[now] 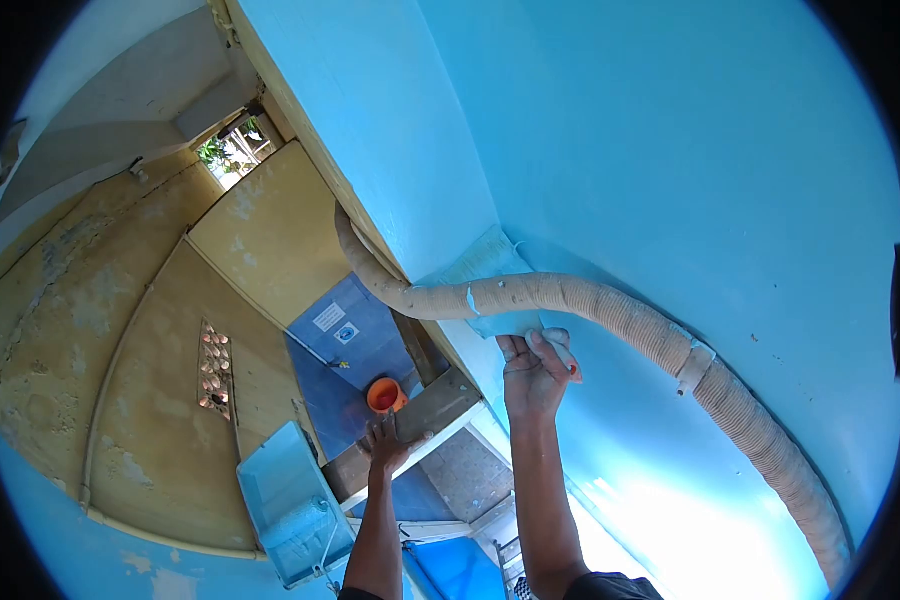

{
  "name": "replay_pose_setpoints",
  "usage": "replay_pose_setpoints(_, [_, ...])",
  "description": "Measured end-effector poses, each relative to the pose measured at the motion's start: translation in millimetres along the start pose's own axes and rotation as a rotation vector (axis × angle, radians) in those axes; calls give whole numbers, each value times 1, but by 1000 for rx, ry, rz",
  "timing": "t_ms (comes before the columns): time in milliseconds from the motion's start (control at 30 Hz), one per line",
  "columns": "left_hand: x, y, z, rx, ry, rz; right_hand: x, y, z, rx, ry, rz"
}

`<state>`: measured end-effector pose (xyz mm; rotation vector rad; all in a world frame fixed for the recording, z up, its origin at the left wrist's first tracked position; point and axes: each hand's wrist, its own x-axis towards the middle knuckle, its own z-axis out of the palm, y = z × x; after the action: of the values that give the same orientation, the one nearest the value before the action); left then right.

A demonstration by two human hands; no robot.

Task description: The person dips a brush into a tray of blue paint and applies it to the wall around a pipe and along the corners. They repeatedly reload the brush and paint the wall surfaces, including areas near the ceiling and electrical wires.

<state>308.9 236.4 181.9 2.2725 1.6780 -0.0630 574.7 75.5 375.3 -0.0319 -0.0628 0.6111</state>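
Note:
My right hand (537, 375) is raised to the wall just below a ribbed beige hose (560, 293). Its fingers are closed round a paintbrush (560, 350), whose pale handle with a red end shows; the bristle end is hard to make out against the blue wall. Beside it, a patch of the wall (485, 258) behind the hose looks paler than the glossy blue around it. Lower down, my left hand (390, 447) lies with fingers spread on a brown wooden ledge (440, 408), holding nothing.
A light blue paint tray (265, 465) with a paint-covered roller (300, 522) is at the lower left. Beyond the ledge is an orange bucket (385, 395). The hose is clamped by a bracket (697, 365) and runs down the right. A tap (342, 365) juts from the tiled wall.

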Motion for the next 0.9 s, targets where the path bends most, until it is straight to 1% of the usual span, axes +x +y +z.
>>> replay_pose_setpoints(33, [5,-5,6,27,11,-4,-2,1,-3,0,4,1])
replay_pose_setpoints(67, [9,-9,10,52,22,-7,-6,2,-8,-3,59,4])
replay_pose_setpoints(100, [4,-5,5,51,20,-10,-12,3,-15,-8,114,7])
replay_pose_setpoints(133, [-1,-1,0,34,20,-8,-22,3,-25,-12,115,11])
replay_pose_setpoints(200, [-6,8,-7,17,18,-6,-38,-2,-42,-118,273,6])
replay_pose_setpoints(300, [-9,11,-15,12,4,-8,-54,-16,-38,-152,246,-34])
replay_pose_setpoints(367, [-15,18,-22,17,-35,-40,-45,-15,-12,-53,134,-49])
replay_pose_setpoints(433, [-22,27,-30,23,-42,-48,-29,-5,-7,-102,110,-60])
replay_pose_setpoints(500, [-20,24,-26,-2,-5,-29,-23,5,-23,-81,141,-52])
replay_pose_setpoints(567, [-17,21,-22,45,-11,-30,-23,11,-53,-58,161,-41])
replay_pose_setpoints(633, [-15,20,-21,78,-8,-42,-39,5,-98,-127,335,-34])
replay_pose_setpoints(667, [-16,21,-21,83,5,-28,-45,3,-119,-136,393,-24])
replay_pose_setpoints(700, [-17,20,-21,88,22,-11,-50,2,-144,-141,396,-22])
replay_pose_setpoints(733, [-14,17,-18,93,18,-20,-53,3,-169,-232,456,-23])
replay_pose_setpoints(767, [-17,17,-18,95,18,-21,-59,-1,-173,-320,515,-23])
replay_pose_setpoints(800, [-18,18,-19,94,14,-17,-63,-4,-175,-314,511,-24])
replay_pose_setpoints(833, [-17,21,-22,92,14,-9,-66,-6,-176,-436,599,-42])
replay_pose_setpoints(867, [-14,24,-24,92,23,-6,-68,-9,-169,-560,686,-59])
replay_pose_setpoints(900, [-15,24,-25,86,7,-23,-68,-10,-150,-558,682,-57])
